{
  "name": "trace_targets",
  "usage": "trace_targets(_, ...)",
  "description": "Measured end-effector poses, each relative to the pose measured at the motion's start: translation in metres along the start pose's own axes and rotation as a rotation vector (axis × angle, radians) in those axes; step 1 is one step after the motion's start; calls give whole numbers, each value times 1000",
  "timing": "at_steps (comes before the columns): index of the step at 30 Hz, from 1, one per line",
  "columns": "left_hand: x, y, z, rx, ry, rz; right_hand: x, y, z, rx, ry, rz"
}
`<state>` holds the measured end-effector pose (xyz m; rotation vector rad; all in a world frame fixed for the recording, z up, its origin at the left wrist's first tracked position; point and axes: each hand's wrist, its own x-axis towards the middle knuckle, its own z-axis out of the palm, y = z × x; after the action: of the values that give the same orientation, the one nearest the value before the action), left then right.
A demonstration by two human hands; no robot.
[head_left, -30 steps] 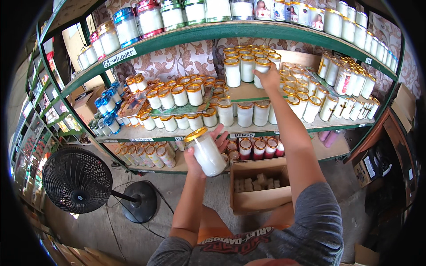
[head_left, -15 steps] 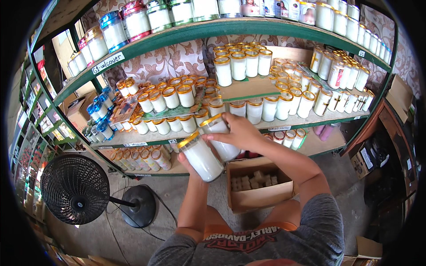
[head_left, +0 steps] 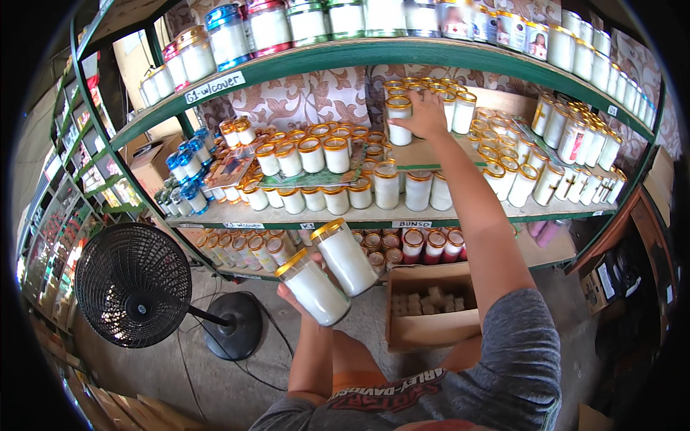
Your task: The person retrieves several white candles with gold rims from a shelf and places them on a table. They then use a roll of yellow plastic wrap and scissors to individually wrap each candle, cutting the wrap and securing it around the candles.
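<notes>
Candle jars (head_left: 313, 291): two in left hand (head_left: 292, 299), right hand (head_left: 427, 117) at a third jar (head_left: 397, 135)

Held pair: white, gold rims, side by side, tilted, tops toward upper left, out in front of the front edge of the middle shelf (head_left: 557, 210). Left hand grips both from behind. Right hand curls round the third jar, upright at the front left corner of the raised board (head_left: 438, 154); can't tell if fingers are closed on it. More jars (head_left: 463, 116) stand toward the board's back edge. Open carton (head_left: 435, 332) holding tan blocks (head_left: 431, 303) is right of the pair.
</notes>
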<state>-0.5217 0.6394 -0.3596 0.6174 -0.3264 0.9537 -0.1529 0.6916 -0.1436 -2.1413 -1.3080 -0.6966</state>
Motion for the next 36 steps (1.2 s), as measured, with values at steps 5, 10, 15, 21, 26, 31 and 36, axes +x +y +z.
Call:
trace_targets(5,-3,6,29,45,185,180,18,16,3,-113,-237,-64)
trace_targets(10,-10,11,16,37,170,139,24,21,12,1,-240,-81)
trace_targets(15,-2,3,21,-17,163,102,9,24,7,46,-147,-148)
trace_targets(21,11,-6,23,30,95,42,-58,6,-46,220,7,-208)
trace_targets(26,27,-32,0,45,-8,-96,-127,7,-94,356,53,-236)
trace_targets(31,52,-63,20,48,-119,-215,-176,34,-123,392,83,-244)
trace_targets(36,89,-81,102,-90,-242,-354,-178,57,-175,371,26,-260)
